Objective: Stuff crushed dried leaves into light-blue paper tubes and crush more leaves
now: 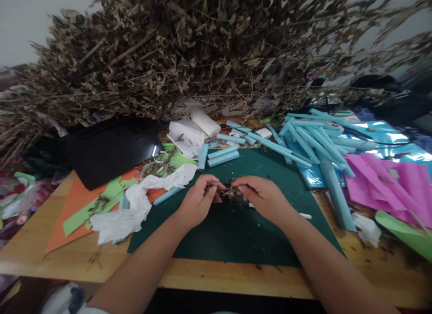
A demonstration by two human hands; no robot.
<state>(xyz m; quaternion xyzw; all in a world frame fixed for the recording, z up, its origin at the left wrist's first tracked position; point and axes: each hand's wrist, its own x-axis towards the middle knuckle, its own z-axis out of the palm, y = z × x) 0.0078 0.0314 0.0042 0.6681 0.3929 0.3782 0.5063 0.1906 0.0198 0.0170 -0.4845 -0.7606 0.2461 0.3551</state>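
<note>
My left hand and my right hand meet over the dark green cutting mat, fingertips pinched together on a small clump of dried twigs and leaves. Both hands grip that clump from either side, just above the mat. Bits of dry leaf lie scattered on the mat around it. A thin white stick lies on the mat, partly hidden behind my right wrist.
A huge heap of dried leafy branches overhangs the table's back. Several light blue paper rolls lie right of centre, pink paper far right, crumpled white tissue, orange and green sheets and a black sheet on the left.
</note>
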